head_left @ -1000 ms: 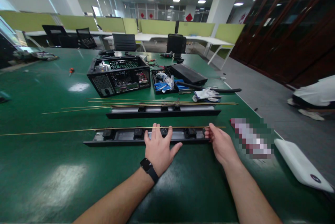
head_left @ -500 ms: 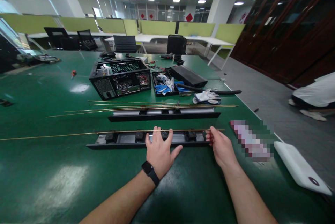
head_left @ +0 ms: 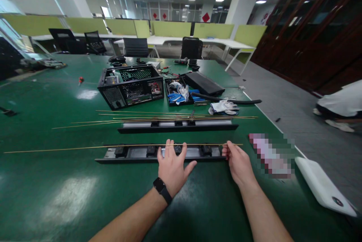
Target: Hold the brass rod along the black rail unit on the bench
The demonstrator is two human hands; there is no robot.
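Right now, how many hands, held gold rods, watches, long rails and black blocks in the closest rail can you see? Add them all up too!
Hands: 2, left hand and right hand
Gold rod held by the right hand: 1
Watch: 1
Long rails: 2, near rail and far rail
Black blocks in the near rail: 4
Total: 10

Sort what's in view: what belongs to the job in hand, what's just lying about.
Job in hand:
near rail, under left hand
gold-coloured rod, held in right hand
likely far rail and other rods

Apparently lying about:
computer case
gloves
black tube
white object
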